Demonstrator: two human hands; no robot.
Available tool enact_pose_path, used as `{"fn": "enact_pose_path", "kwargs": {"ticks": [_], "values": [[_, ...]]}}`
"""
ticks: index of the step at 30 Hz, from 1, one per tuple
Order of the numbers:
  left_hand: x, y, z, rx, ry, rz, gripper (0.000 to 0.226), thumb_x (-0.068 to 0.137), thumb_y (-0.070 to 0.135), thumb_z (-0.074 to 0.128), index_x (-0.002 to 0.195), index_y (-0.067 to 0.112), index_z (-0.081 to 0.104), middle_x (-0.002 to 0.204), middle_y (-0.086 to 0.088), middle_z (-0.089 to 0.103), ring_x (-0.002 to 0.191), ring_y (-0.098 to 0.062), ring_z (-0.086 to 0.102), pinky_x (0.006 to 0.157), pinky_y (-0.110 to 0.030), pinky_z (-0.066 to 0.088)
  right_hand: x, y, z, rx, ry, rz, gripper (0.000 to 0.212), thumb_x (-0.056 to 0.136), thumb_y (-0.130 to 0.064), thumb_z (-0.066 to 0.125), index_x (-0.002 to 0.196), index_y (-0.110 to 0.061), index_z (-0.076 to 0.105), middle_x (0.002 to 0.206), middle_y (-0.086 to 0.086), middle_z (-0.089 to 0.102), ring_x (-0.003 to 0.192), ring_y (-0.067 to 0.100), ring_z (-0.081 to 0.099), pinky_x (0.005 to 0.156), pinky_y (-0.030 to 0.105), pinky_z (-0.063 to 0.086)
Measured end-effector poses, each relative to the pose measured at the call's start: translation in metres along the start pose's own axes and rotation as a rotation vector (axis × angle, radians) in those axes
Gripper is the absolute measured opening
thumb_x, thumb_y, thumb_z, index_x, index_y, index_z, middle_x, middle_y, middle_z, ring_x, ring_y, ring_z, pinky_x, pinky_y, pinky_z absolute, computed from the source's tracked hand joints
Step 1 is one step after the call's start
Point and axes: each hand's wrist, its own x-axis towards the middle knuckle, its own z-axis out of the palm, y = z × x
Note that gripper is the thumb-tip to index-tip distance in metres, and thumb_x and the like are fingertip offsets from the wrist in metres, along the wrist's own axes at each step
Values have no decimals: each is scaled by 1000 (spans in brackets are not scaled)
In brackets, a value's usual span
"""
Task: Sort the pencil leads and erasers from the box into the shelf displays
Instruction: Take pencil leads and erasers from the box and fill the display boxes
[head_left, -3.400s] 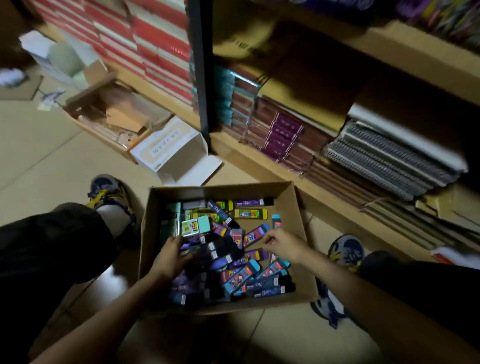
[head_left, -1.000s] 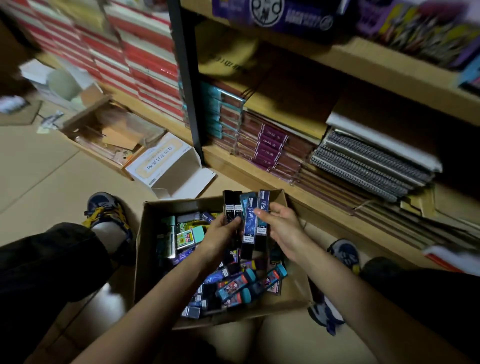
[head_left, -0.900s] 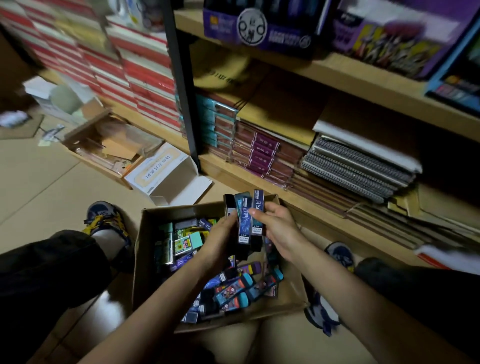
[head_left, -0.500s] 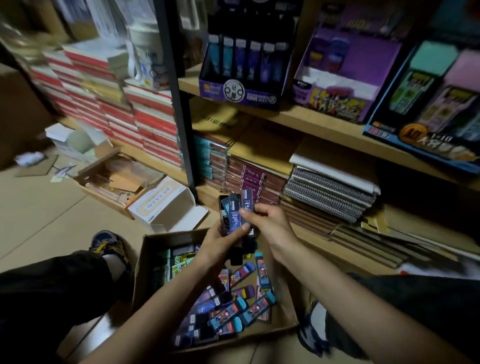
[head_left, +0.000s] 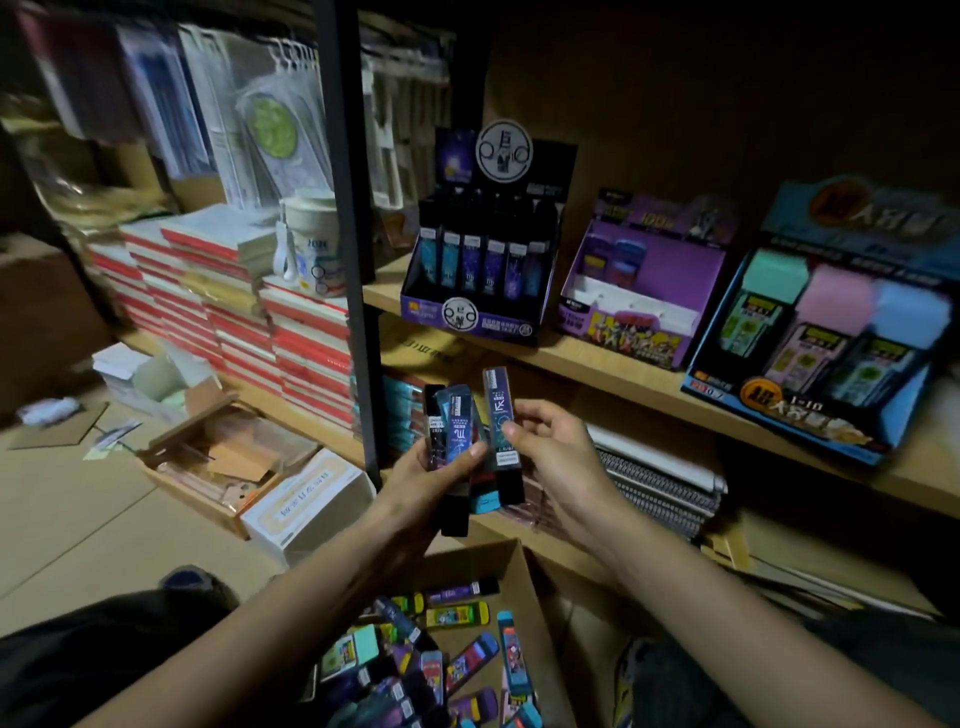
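My left hand (head_left: 434, 470) grips a fanned bunch of lead cases (head_left: 453, 434), fingers wrapped round them, thumb pressed on the front one. My right hand (head_left: 550, 449) pinches one purple lead case (head_left: 500, 415) upright between thumb and fingers, just right of the bunch. Above and beyond both hands, on the shelf (head_left: 613, 364), stands the dark lead display (head_left: 480, 270); purple display (head_left: 641, 291) and blue eraser display (head_left: 826, 332) further right. Below my wrists, the cardboard box (head_left: 535, 597) with mixed cases.
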Motion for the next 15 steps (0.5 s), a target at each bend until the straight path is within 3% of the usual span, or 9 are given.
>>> {"fn": "enact_pose_path", "kwargs": {"ticks": [3, 6, 8, 10, 15], "values": [[5, 24, -2, 17, 1, 21, 34, 80, 19, 66, 112, 12, 56, 97, -9, 73, 86, -22, 71, 61, -29, 58, 8, -22, -8, -161, 9, -157, 22, 94, -7, 51, 96, -28, 56, 96, -5, 59, 72, -4, 65, 60, 12, 50], [12, 46, -12, 19, 12, 45, 37, 77, 19, 67, 112, 13, 55, 98, -9, 72, 86, -21, 71, 59, -25, 56, 17, -39, -15, -271, -74, -210, 19, 96, -14, 49, 106, -30, 53, 98, -5, 58, 56, 10, 66, 50, 19, 51], [17, 58, -17, 57, 17, 69, 39, 80, 18, 65, 116, 10, 52, 102, -13, 68, 81, -23, 70, 53, -21, 53, 25, -47, -22, -378, -73, -233, 16, 96, -18, 51, 106, -29, 58, 83, -7, 58, 47, 6, 55, 43, 16, 41], [24, 64, -20, 83, 42, 92, 39, 85, 15, 61, 121, 5, 49, 105, -16, 64, 82, -23, 66, 50, -19, 51, 35, -53, -27, -446, -29, -247, 11, 93, -19, 57, 99, -24, 64, 69, -9, 55, 47, 2, 47, 44, 13, 35], [43, 79, -22, -8, 86, 129, 30, 86, 12, 59, 115, 7, 54, 105, -16, 64, 91, -26, 65, 64, -30, 56, 57, -69, -38, -399, 98, -256, 12, 85, -13, 66, 97, -15, 65, 72, -5, 59, 48, 0, 49, 48, 15, 41]]}}
